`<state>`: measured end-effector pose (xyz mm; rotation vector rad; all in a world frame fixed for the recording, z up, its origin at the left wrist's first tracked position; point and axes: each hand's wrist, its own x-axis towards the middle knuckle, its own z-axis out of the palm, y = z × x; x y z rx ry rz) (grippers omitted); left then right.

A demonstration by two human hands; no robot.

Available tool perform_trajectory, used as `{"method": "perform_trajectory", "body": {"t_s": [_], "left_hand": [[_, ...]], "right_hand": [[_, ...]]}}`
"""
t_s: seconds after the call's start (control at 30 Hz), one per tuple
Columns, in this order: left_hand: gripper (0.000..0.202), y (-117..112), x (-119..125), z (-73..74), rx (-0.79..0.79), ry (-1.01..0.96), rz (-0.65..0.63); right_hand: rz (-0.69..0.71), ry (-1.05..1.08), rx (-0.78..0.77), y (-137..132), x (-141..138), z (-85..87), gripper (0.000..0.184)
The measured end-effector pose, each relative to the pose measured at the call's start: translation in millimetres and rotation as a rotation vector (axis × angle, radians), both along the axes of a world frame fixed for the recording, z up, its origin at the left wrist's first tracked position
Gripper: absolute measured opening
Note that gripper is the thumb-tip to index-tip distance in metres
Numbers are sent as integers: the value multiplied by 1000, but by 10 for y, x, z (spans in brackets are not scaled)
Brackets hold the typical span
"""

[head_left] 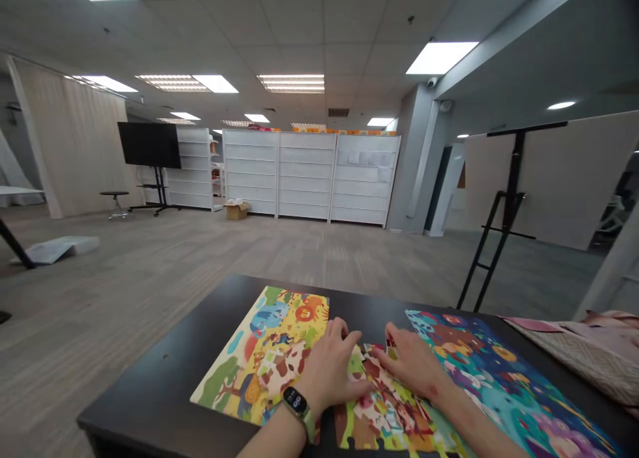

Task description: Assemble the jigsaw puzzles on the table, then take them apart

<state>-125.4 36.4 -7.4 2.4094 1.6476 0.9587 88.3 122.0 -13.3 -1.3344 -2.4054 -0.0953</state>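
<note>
A partly assembled jigsaw puzzle (384,411) with farm-like pictures lies on the dark table between my hands. My left hand (332,365), with a watch (295,401) on its wrist, rests at the puzzle's left side, thumb and fingers apart. At the puzzle's far edge, my right hand (412,361) has its thumb and fingers curled around a small dark-red puzzle piece (390,344), mostly hidden. Under and left of my left forearm lies a yellow animal picture (269,351). A blue animal picture (492,368) lies beyond my right forearm.
The black table (164,378) has its far edge just past the pictures. A patterned cloth item (584,351) sits at the right. Farther off stand white shelves (304,175), a cardboard box (236,210), a screen on a stand (150,145) and a black easel-like stand (506,212).
</note>
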Motion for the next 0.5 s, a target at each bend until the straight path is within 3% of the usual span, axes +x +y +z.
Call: {"method": "perform_trajectory", "body": {"t_s": [0.2,0.5], "left_hand": [[48,35,6,-20,-1,-20,53],[45,20,-4,11,-50,21,55]], "right_hand": [[-108,68,43,93,72,-3,30],[-273,120,113,126,230,92,40]]}}
